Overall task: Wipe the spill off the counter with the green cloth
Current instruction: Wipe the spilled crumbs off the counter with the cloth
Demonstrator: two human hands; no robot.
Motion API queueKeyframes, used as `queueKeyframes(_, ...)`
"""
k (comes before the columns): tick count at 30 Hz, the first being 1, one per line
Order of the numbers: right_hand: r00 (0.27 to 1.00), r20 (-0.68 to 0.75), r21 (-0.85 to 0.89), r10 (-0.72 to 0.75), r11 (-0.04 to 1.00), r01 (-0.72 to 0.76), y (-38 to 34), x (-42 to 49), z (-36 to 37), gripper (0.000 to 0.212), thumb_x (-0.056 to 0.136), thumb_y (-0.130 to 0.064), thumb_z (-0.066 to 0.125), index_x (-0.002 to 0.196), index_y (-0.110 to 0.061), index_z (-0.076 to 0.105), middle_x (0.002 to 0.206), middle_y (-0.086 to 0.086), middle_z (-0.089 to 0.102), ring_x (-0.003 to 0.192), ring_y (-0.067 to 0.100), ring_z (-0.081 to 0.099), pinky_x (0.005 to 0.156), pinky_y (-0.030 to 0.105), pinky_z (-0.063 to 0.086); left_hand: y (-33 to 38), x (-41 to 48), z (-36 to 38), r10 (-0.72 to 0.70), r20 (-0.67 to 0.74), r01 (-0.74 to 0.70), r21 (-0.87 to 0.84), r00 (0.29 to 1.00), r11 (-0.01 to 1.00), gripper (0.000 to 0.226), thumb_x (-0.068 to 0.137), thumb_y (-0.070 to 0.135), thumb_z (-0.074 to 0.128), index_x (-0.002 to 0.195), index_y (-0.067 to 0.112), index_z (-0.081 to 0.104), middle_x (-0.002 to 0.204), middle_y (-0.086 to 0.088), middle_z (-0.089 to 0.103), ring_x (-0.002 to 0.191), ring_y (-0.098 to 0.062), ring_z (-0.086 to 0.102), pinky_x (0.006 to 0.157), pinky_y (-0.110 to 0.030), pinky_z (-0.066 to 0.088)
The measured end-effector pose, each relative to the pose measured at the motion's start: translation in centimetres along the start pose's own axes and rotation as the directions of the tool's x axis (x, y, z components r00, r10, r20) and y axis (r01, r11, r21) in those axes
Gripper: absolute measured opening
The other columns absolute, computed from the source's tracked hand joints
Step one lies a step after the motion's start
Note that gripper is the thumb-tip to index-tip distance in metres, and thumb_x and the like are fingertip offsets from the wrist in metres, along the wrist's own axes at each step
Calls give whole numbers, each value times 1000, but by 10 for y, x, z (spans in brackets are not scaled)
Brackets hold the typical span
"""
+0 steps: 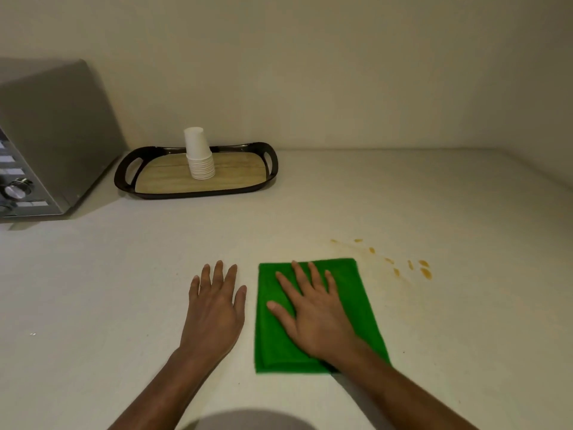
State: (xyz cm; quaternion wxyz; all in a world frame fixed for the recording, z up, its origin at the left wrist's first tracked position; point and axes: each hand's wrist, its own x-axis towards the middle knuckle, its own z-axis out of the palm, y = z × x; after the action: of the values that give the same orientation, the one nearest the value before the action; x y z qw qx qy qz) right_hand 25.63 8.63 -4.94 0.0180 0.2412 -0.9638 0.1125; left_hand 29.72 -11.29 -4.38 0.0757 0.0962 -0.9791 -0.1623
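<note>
While the right hand (313, 318) lies flat, fingers spread, pressing the folded green cloth (362, 311) to the counter (124, 290), the spill (400, 262) lies ahead and rightward; the cloth's long axis runs away from the person; the left hand (214, 308) rests open beside it, farther off.

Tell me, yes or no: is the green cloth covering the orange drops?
No, the orange drops lie bare, right of the green cloth.

There is one wide-angle view, from the person's head, looking forward and down at the pale counter (403, 187) from close above. The beige wall (341, 72) fills the upper part of the frame, and both forearms enter from the bottom edge.
</note>
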Motion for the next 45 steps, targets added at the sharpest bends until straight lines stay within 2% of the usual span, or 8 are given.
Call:
queueKeyframes(6, 982, 111, -48, 150, 988, -145, 56, 120, -15, 79, 91, -78, 2, 158, -35, 9, 169, 7, 3, 155, 34, 1, 122, 62, -5, 5, 0, -3, -8, -1, 8, 0, 1000, 1000, 56, 104, 41, 23, 157, 24, 24, 168, -4, 18, 157, -24, 9, 128, -42, 6)
queueKeyframes(11, 953, 35, -96, 301, 950, -297, 136, 76, -35, 76, 95, -73, 4, 159, -32, 12, 169, 8, 8, 154, 34, 8, 123, 60, 6, 7, -2, -5, -11, 1, 11, -2, 1000, 1000, 56, 104, 41, 24, 157, 24, 25, 167, -3, 19, 157, -23, 9, 128, -41, 7)
queueKeyframes(20, 999, 39, -4, -29, 1000, 30, 63, 28, -17, 77, 95, -77, 5, 157, -33, 19, 168, 6, 13, 154, 33, 8, 123, 59, 1, 23, 3, -4, -54, 0, 54, -54, 999, 997, 53, 104, 35, 31, 156, 22, 29, 167, -5, 21, 156, -25, 12, 127, -44, 10)
queueKeyframes(25, 975, 92, -39, 204, 979, -201, 132, 91, -35, 81, 91, -78, 4, 159, -33, 12, 169, 7, 5, 155, 33, 2, 122, 61, -2, 51, 13, 4, -35, 5, 35, -78, 999, 996, 54, 104, 38, 26, 156, 24, 27, 167, -4, 19, 157, -24, 9, 127, -42, 7)
queueKeyframes(30, 913, -9, -102, 408, 908, -407, 207, 10, -55, 85, 89, -77, -5, 159, -32, 14, 169, 8, 10, 154, 34, 9, 123, 60, 6, 66, 9, 13, -13, 36, 14, -31, 999, 999, 54, 104, 37, 29, 156, 21, 28, 167, -6, 22, 156, -27, 12, 127, -45, 10)
queueKeyframes(35, 965, -1, -57, 264, 963, -264, 151, -84, -43, 80, 92, -78, -2, 158, -35, 16, 168, 5, 7, 155, 32, 5, 123, 58, 4, 66, 9, 14, -16, 34, 17, -9, 999, 1000, 54, 104, 37, 29, 156, 20, 29, 166, -8, 24, 156, -29, 14, 126, -47, 11)
queueKeyframes(40, 998, 29, 8, 49, 999, -50, 97, -27, -29, 77, 95, -76, 9, 156, -31, 27, 166, 8, 20, 153, 35, 13, 123, 61, 5, 67, 8, 15, -26, 2, 26, -25, 1000, 999, 53, 104, 34, 32, 154, 19, 33, 165, -10, 26, 155, -31, 17, 126, -48, 12)
queueKeyframes(45, 942, 58, -60, 329, 944, -326, 191, 32, -52, 77, 94, -75, 12, 158, -32, 19, 169, 7, 12, 154, 34, 9, 123, 59, 2, 81, 2, 21, -15, -12, 15, -38, 1000, 999, 53, 104, 36, 32, 154, 20, 33, 165, -10, 26, 155, -31, 15, 126, -47, 12)
